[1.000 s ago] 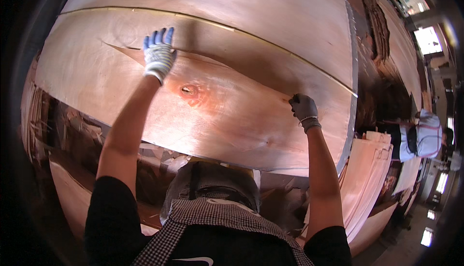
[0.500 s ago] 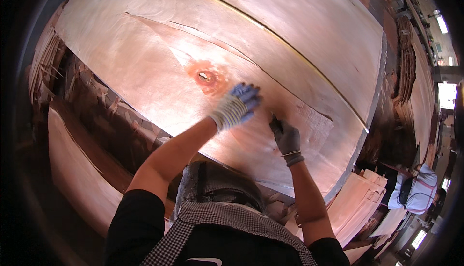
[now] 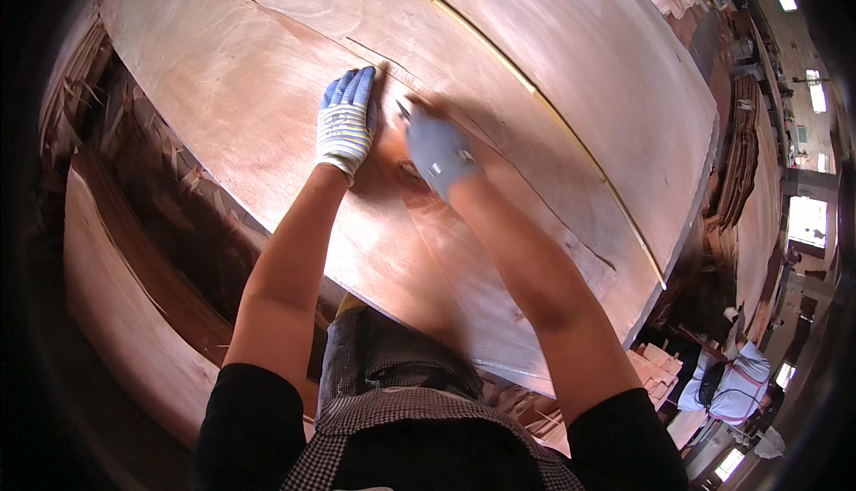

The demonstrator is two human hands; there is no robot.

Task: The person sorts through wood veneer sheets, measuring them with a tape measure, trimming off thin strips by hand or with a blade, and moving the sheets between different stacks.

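Left hand (image 3: 346, 121) flat on wide wood sheet (image 3: 205, 63), fingers outstretched, side by side. Right hand (image 3: 439, 150), blurred, clamped on dark pointed tool (image 3: 403, 109) near left hand. Sheet spread before person, under both hands; reddish knot (image 3: 410, 171) beside right wrist; thin yellow strip (image 3: 535, 90) across sheet.
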